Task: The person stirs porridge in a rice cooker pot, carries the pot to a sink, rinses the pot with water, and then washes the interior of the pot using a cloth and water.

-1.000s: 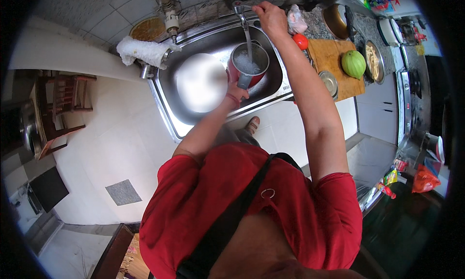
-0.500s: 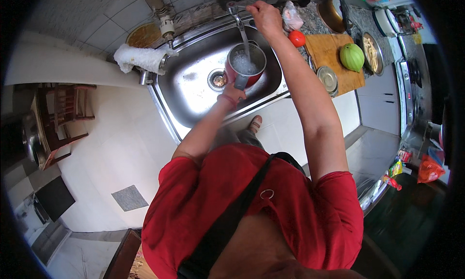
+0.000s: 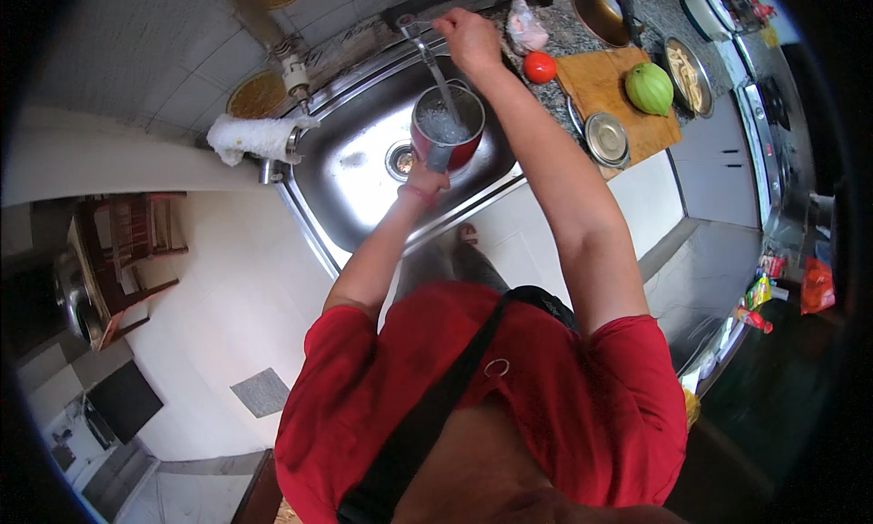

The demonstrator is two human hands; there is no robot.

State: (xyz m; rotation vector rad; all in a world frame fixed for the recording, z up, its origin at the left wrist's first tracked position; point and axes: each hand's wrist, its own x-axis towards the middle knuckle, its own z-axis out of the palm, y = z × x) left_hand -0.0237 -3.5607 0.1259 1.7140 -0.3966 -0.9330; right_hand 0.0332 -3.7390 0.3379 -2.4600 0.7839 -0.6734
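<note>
Over the steel sink (image 3: 341, 174), my left hand (image 3: 426, 179) is wrapped round the grey handle of a red pot (image 3: 466, 153). Water streams from the chrome tap (image 3: 421, 44) into the pot, where it bubbles and churns. My right hand (image 3: 473, 44) is up at the tap's lever, thumb and fingers pinched on its end. Left of the pot, the drain (image 3: 400, 161) shows in the sink floor.
On the counter to the right are a tomato (image 3: 539, 67), a plastic bag (image 3: 526, 29), a cutting board (image 3: 591, 69) with a round green squash (image 3: 649, 89), a metal lid (image 3: 607, 139) and a bowl of pale strips (image 3: 688, 77). A white towel (image 3: 255, 138) hangs left of the sink.
The whole view has shifted and turned slightly. Both hands keep their places on the pot handle and the tap lever, and the water still runs.
</note>
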